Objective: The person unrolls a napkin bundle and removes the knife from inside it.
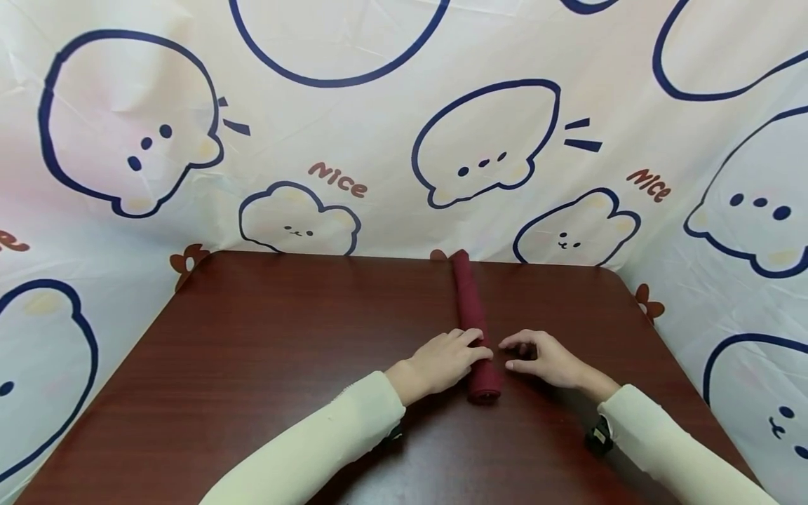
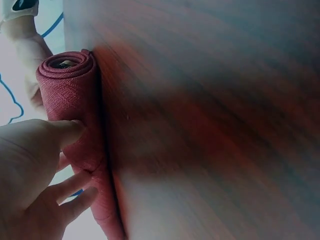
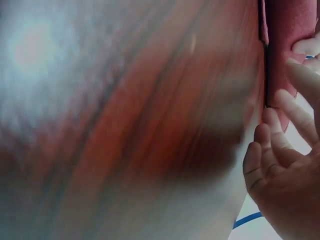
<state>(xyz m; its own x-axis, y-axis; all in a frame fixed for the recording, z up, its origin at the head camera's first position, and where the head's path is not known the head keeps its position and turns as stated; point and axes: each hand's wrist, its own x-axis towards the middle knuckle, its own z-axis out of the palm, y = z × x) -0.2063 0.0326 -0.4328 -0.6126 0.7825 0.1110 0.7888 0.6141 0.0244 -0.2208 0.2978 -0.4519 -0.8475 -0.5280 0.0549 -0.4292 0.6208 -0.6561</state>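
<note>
A dark red cloth rolled into a long tube (image 1: 470, 298) lies on the table, its near end showing spiral layers. In the left wrist view the rolled cloth (image 2: 70, 95) has a small pale and dark spot in its hollow. My left hand (image 1: 445, 359) holds the roll near its front end, fingers bent over the top and thumb against its side. Just right of the roll is my right hand (image 1: 548, 359), fingers loosely bent with nothing between them. In the right wrist view the right hand (image 3: 292, 185) has its fingertips close beside the cloth.
The brown wooden table (image 1: 284, 337) extends on both sides of the roll. Behind it and at the sides hangs a pale curtain (image 1: 391, 140) with blue cartoon outlines. A dark device (image 1: 598, 435) is worn on the right wrist.
</note>
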